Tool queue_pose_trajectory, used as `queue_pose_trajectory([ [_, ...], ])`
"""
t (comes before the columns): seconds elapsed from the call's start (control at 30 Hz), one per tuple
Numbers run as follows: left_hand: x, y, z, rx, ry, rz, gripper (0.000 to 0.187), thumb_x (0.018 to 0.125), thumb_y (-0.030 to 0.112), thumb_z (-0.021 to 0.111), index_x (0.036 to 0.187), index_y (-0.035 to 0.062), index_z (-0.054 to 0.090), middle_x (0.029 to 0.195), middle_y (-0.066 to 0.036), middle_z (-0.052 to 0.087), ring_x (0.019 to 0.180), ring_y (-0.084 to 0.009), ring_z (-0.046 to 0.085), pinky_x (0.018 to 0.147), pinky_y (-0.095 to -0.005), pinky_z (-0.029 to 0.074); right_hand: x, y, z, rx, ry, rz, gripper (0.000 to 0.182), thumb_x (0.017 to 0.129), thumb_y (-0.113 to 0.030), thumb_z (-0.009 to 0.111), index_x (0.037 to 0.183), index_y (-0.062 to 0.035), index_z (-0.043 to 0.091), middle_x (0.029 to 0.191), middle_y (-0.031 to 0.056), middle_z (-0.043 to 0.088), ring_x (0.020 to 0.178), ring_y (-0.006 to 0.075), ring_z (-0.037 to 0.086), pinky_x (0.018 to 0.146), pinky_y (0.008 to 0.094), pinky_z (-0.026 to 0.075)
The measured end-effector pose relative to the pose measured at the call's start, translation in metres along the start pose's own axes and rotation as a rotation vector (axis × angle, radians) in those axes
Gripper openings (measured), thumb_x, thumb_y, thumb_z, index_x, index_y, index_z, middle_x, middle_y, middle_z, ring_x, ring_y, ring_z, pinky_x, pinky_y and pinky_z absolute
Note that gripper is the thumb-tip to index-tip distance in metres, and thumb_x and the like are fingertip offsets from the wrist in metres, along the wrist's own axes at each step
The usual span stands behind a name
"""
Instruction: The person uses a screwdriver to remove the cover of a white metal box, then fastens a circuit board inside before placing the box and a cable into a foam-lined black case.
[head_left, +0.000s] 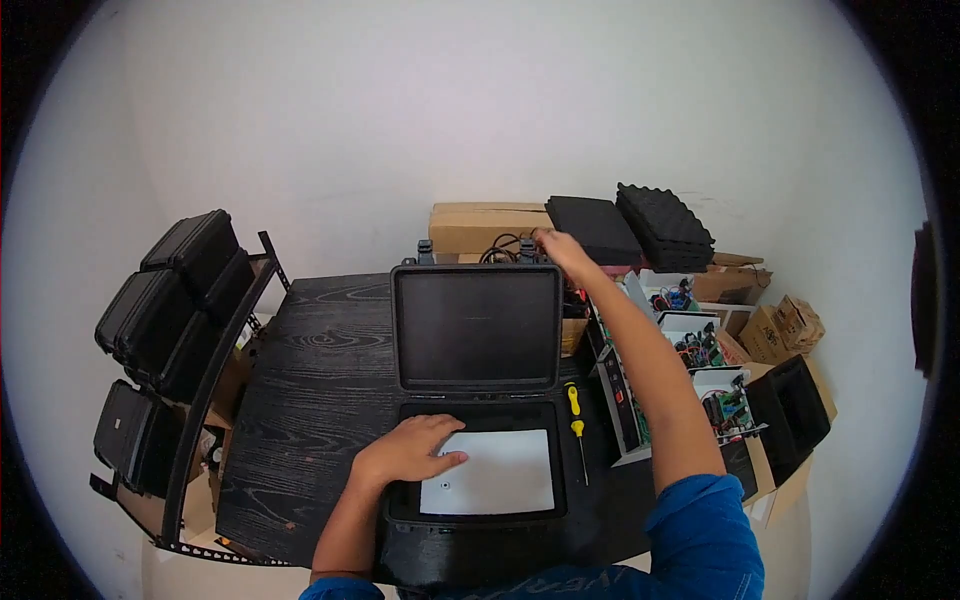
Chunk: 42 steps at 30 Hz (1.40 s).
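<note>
A black hard case (398, 330) stands with its lid raised on the dark table. In its lower half lies a white rectangular panel (500, 470) with a small round fitting near its left side. My left hand (410, 450) rests palm down over the panel's upper left corner and the case rim, fingers spread. My right hand (562, 252) reaches past the lid's top right corner, fingers curled beside a lid latch (527, 250) and black cables (498, 248). I cannot tell what those fingers hold.
Two yellow-handled screwdrivers (577, 428) lie right of the case. Open white housings with wired circuit boards (698, 347) stand farther right. Behind are black foam pads (597, 228) and a cardboard box (480, 218). Several black cases (150, 310) sit on the left rack.
</note>
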<state>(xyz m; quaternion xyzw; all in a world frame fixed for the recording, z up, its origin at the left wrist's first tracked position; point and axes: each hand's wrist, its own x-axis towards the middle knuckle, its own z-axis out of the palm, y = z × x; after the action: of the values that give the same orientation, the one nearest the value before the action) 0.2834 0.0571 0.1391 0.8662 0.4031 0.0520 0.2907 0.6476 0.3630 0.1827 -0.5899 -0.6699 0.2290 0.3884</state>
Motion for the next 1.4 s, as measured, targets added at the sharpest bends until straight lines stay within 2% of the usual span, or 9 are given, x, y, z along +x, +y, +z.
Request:
queue_pose_trajectory([
  [0.1,0.000,-0.005,0.004,0.011,0.039,0.044,0.073,0.101,0.054,0.061,0.148,-0.0015,0.054,0.149,-0.025,0.055,0.139,-0.0406,0.052,0.118,-0.0500,0.038,-0.018,0.022,0.007,-0.111,-0.214,-0.198,0.046,0.102,-0.039,0.058,0.127,-0.0020,0.068,0.129,0.0268,0.069,0.123,0.0391,0.064,0.101,0.0395,0.048],
  [0.13,0.000,-0.005,0.003,0.006,0.034,0.041,0.073,0.101,0.054,0.061,0.147,-0.0016,0.054,0.149,-0.025,0.055,0.139,-0.0405,0.052,0.118,-0.0498,0.038,-0.009,0.037,0.014,-0.024,-0.384,-0.273,0.047,0.101,-0.037,0.060,0.132,-0.0021,0.065,0.132,0.0260,0.068,0.125,0.0372,0.064,0.104,0.0382,0.048],
  [0.37,-0.001,-0.002,-0.001,-0.001,0.021,0.041,0.074,0.102,0.055,0.059,0.148,-0.0021,0.053,0.150,-0.026,0.054,0.141,-0.0403,0.050,0.119,-0.0494,0.037,-0.048,-0.005,-0.005,0.086,-0.234,-0.346,0.039,0.094,-0.013,0.071,0.133,-0.0048,0.067,0.148,0.0189,0.060,0.136,0.0306,0.057,0.108,0.0358,0.047],
  [0.53,0.000,-0.003,0.001,0.005,0.021,0.025,0.075,0.101,0.056,0.059,0.149,-0.0005,0.052,0.152,-0.025,0.053,0.142,-0.0407,0.049,0.120,-0.0492,0.037,-0.026,0.009,-0.030,0.069,-0.572,-0.346,0.040,0.093,-0.018,0.077,0.132,-0.0086,0.071,0.166,0.0186,0.040,0.149,0.0311,0.044,0.116,0.0351,0.041],
  [0.63,-0.001,-0.002,0.000,-0.006,0.020,0.019,0.073,0.101,0.055,0.060,0.150,0.0006,0.052,0.152,-0.025,0.053,0.143,-0.0409,0.049,0.120,-0.0490,0.037,-0.035,-0.004,-0.042,0.088,-0.501,-0.277,0.036,0.095,-0.024,0.078,0.127,-0.0084,0.074,0.168,0.0180,0.037,0.148,0.0301,0.045,0.116,0.0364,0.040],
  [0.83,0.000,-0.003,0.000,-0.011,0.025,0.026,0.071,0.101,0.053,0.062,0.149,0.0014,0.052,0.151,-0.024,0.054,0.141,-0.0405,0.050,0.119,-0.0490,0.038,-0.021,-0.021,-0.034,0.488,-0.263,-0.040,0.032,0.099,-0.035,0.075,0.119,-0.0112,0.078,0.145,0.0143,0.065,0.131,0.0240,0.061,0.105,0.0377,0.046],
  [0.93,0.001,-0.007,0.002,-0.008,0.031,0.022,0.073,0.101,0.055,0.061,0.149,0.0014,0.053,0.150,-0.024,0.055,0.140,-0.0403,0.051,0.119,-0.0489,0.039,-0.026,-0.044,-0.032,0.413,-0.109,0.013,0.036,0.103,-0.033,0.068,0.115,-0.0001,0.074,0.134,0.0047,0.070,0.114,0.0121,0.063,0.096,0.0340,0.051],
  [1.23,-0.004,-0.003,-0.001,-0.003,0.071,-0.011,0.070,0.100,0.054,0.063,0.146,0.0018,0.057,0.149,-0.023,0.057,0.139,-0.0391,0.053,0.116,-0.0476,0.043,-0.038,0.010,0.005,-0.578,-0.140,-0.241,0.035,0.096,-0.031,0.069,0.118,-0.0035,0.073,0.121,0.0182,0.074,0.118,0.0397,0.068,0.095,0.0429,0.055],
  [1.4,-0.021,0.000,-0.014,0.043,0.246,-0.086,0.056,0.096,0.040,0.071,0.136,0.0017,0.065,0.139,-0.022,0.063,0.132,-0.0371,0.057,0.110,-0.0451,0.048,-0.043,0.025,-0.008,-0.257,-0.152,-0.488,0.026,0.095,-0.018,0.069,0.114,-0.0007,0.072,0.124,0.0194,0.072,0.114,0.0384,0.070,0.097,0.0424,0.055],
])
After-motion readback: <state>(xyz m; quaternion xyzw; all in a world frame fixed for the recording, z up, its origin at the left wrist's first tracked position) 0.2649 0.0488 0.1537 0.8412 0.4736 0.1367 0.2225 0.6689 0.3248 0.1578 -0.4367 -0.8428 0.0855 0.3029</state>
